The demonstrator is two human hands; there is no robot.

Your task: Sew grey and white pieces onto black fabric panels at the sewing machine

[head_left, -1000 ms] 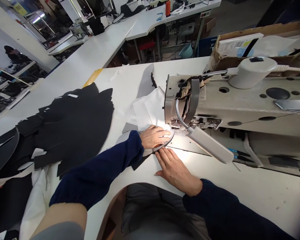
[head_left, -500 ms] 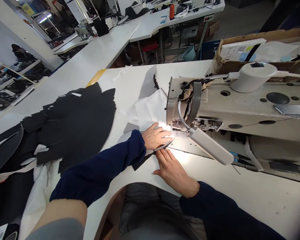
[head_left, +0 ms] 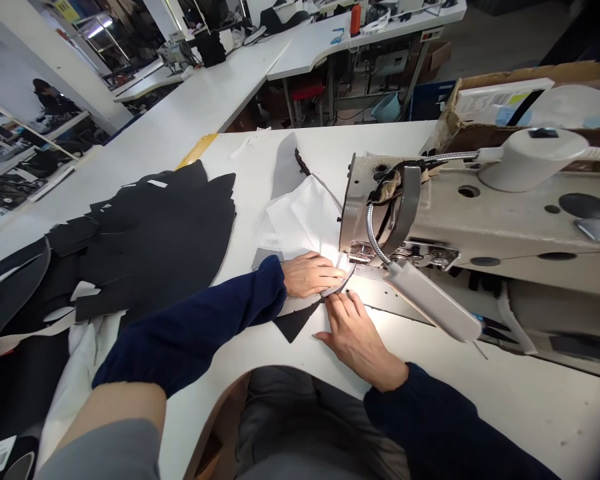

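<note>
My left hand [head_left: 314, 275] lies flat, fingers stretched, on white and grey fabric pieces [head_left: 305, 210] beside the sewing machine [head_left: 405, 207]. Close to its fingertips, a curved grey edge [head_left: 341, 283] runs up to the lit presser foot [head_left: 363, 253]. My right hand [head_left: 356, 330] rests nearer my body, fingertips touching that edge and thumb held apart. A black fabric corner [head_left: 296, 321] sticks out below the left hand. The undersides of both hands' fingers are hidden.
Stacked black fabric pieces [head_left: 165, 233] cover the table's left side. A lamp [head_left: 433, 300] hangs low right of my hands. Behind the machine stands a cardboard box [head_left: 445, 123]. Another person [head_left: 53, 97] sits far left. More white worktables [head_left: 300, 57] stretch behind.
The fabric's far end has swung left, away from the machine head. More of the black corner shows below my left hand. Both hands stay close to the edge, and the view has shifted slightly.
</note>
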